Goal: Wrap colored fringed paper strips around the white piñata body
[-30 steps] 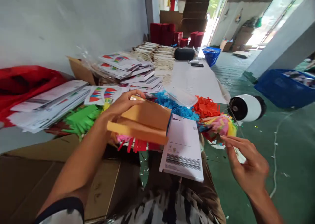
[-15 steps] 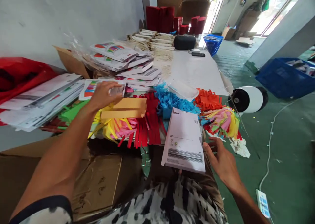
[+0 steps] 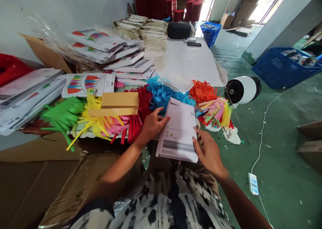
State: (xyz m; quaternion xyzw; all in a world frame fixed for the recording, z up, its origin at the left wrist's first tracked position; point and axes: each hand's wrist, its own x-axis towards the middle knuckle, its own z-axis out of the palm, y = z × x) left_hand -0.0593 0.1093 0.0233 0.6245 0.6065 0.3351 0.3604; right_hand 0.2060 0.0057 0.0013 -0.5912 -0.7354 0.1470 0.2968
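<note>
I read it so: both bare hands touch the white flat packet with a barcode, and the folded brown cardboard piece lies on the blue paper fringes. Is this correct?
Not quite. The head view shows the folded brown cardboard piece on the yellow paper fringes, not the blue paper fringes. The left hand and right hand do touch the white flat packet.

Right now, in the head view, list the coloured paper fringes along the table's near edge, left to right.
green fringe → yellow fringe → red fringe → blue fringe → orange fringe; white packet overlaps blue, left out.
</note>
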